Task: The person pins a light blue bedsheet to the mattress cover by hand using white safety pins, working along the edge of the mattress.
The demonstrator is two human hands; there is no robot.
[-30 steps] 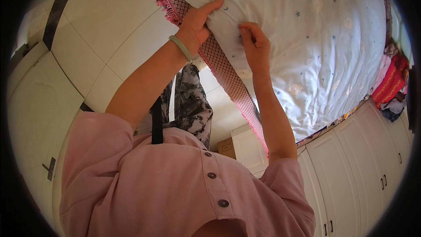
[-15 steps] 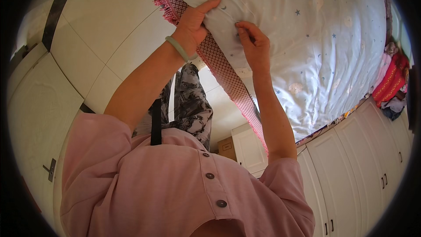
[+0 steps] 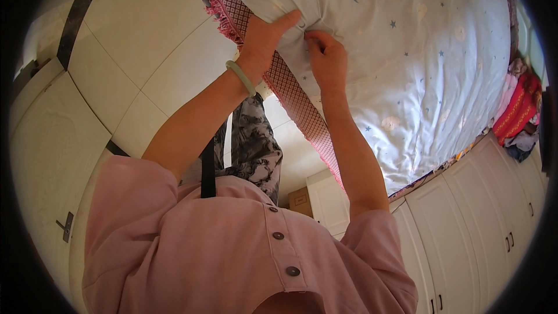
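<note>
A pale blue quilt [image 3: 378, 64] with moons, stars and small animal faces covers the bed. My left hand [image 3: 263, 40], a pale bangle at its wrist, grips the quilt near the bed's edge. Its thumb lies on top of the cloth, and the other fingers are hidden below. Just right of that thumb, my right hand [image 3: 328, 61] is closed in a pinch against the quilt. The cloth puckers at its fingertips, where a small dark speck shows, too small to name. Beneath both wrists runs a patterned, pink-fringed bed cover [image 3: 295, 96].
White cabinets [image 3: 459, 215] line the lower right. Red cloth [image 3: 520, 108] and other clothes are heaped at the far right. A white door [image 3: 49, 169] stands at left beside the tiled floor [image 3: 145, 41]. A cardboard box [image 3: 299, 201] sits low beyond my legs.
My right hand has moved slightly left and down onto the quilt, closer to my left thumb. My left hand has shifted a little right, and the cloth between them is more puckered.
</note>
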